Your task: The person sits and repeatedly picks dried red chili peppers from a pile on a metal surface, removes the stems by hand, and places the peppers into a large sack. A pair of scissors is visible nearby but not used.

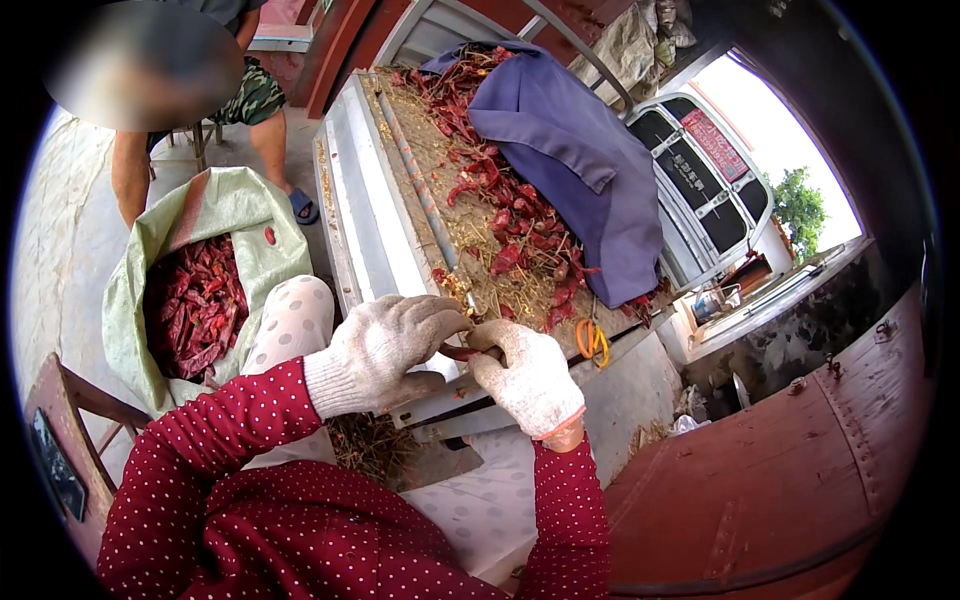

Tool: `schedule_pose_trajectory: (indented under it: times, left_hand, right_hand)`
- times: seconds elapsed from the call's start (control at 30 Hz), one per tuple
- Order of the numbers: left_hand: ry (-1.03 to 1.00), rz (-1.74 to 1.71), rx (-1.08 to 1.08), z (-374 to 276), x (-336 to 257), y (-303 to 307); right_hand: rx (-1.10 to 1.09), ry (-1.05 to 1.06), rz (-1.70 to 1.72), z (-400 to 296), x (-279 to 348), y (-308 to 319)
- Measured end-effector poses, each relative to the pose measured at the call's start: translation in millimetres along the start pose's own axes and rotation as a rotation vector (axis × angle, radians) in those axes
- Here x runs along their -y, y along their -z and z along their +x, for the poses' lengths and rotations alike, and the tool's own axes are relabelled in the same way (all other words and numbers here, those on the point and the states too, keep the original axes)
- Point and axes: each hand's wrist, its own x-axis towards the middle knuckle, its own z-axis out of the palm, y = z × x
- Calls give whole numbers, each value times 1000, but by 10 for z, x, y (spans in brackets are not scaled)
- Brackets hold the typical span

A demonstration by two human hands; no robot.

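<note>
Both of my hands wear white knit gloves and meet over the near edge of the truck bed. My right hand pinches a dark red dried chili pepper between thumb and fingers. The pepper's other end reaches under the fingers of my left hand, whose thumb stands apart below; whether that hand grips it is hidden. Beyond my hands, dried red chili peppers with stems lie in a heap on the truck bed. A blue-purple cloth partly covers them.
At left stands an open woven sack with loose chili peppers inside. A person sits behind it. An orange cord loop hangs at the bed's edge. Dry stems lie below. A phone rests on a wooden seat.
</note>
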Motion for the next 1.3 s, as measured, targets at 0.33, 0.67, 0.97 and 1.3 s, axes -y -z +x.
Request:
schedule_pose_trajectory:
  times: [0.33, 0.67, 0.97, 1.3]
  left_hand:
    - [476, -367, 382, -86, -167, -225]
    - [527, -526, 289, -87, -95, -362]
    - [185, -278, 234, -114, 22, -484]
    - [4, -43, 197, -114, 130, -615]
  right_hand:
    - [-214, -104, 468, -260, 36, -313]
    - [-303, 187, 156, -275, -164, -409]
    - [-366, 95, 341, -324, -108, -495]
    - [-395, -369, 1257, -385, -55, -773]
